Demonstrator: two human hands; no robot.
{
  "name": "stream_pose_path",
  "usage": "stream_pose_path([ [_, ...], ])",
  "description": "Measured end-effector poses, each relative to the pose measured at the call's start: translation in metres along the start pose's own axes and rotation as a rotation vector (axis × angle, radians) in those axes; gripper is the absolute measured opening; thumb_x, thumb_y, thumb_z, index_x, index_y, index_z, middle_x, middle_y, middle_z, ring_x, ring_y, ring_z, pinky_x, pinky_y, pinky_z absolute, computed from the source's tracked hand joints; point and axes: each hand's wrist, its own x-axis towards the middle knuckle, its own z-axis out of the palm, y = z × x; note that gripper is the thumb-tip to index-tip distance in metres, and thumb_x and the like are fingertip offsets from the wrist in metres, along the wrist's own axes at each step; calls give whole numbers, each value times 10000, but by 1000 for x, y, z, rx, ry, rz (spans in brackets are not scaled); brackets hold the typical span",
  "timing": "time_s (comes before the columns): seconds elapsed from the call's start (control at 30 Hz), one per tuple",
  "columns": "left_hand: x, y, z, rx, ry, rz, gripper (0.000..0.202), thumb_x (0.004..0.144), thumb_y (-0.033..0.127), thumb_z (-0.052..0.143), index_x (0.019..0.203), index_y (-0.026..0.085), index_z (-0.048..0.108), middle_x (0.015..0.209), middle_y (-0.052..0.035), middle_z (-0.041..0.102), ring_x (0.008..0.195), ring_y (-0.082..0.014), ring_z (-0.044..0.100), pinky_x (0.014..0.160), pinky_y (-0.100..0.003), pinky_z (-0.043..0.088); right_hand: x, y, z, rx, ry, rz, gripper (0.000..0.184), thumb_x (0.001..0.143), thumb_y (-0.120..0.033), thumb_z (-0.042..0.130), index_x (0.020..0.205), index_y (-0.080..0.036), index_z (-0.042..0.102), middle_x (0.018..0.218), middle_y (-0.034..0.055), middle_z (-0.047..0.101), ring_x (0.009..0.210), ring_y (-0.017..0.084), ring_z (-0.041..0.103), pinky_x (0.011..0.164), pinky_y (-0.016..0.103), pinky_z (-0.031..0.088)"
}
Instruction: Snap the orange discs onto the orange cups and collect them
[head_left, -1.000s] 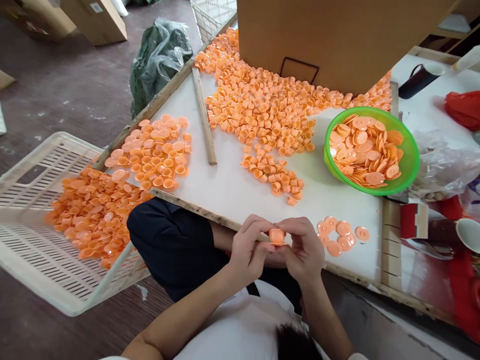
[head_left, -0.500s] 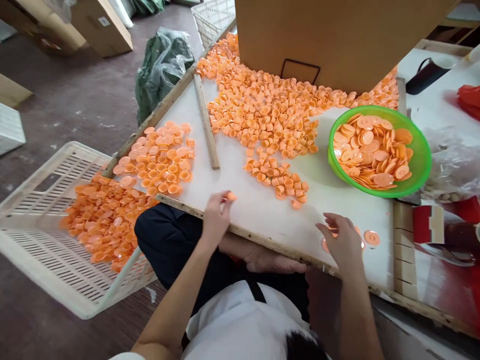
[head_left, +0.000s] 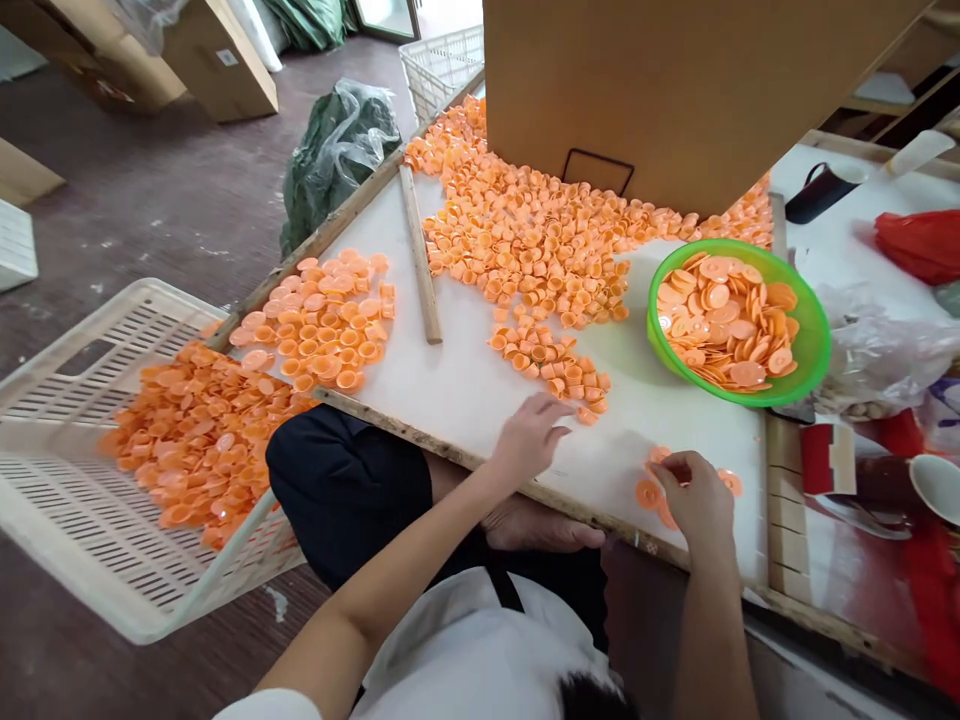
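Observation:
My left hand [head_left: 531,434] lies on the white tabletop [head_left: 465,385] with its fingers stretched toward a small heap of orange cups [head_left: 553,366], holding nothing I can see. My right hand [head_left: 696,500] rests curled over a few flat orange discs [head_left: 648,492] near the table's front edge; its fingertips press on them and what they grip is hidden. A large spread of orange cups [head_left: 540,235] covers the far half of the table. A green bowl [head_left: 816,340] at the right holds several discs.
A group of assembled orange caps [head_left: 322,325] sits at the left corner, above a white slatted crate [head_left: 90,520] full of them. A wooden stick [head_left: 421,255] lies on the table. A cardboard box [head_left: 675,90] stands behind. Clutter and a white cup [head_left: 937,485] lie at right.
One second ago both hands held a cap together at the front edge. The left hand then swung left with it, and now it reaches toward the cup heap, empty; the right hand dropped onto the discs.

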Motion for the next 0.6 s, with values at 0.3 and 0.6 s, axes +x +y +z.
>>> stream_pose_path([
  [0.3, 23, 3, 36, 45, -150, -100, 66, 846, 156, 622, 792, 134, 654, 869, -66, 638, 879, -224, 608, 814, -367, 498, -16, -30, 5, 552, 65, 69, 345, 735, -511, 694, 854, -190, 651, 725, 19, 651, 563, 144, 560, 555, 289, 468],
  [0.6, -8, 34, 4, -695, 83, -584, 217, 827, 362, 671, 795, 149, 636, 756, -4, 615, 688, -110, 546, 660, -237, 456, -31, -88, 48, 1002, 9, 73, 269, 796, -417, 712, 854, -177, 606, 725, -3, 673, 620, 155, 675, 631, 335, 590],
])
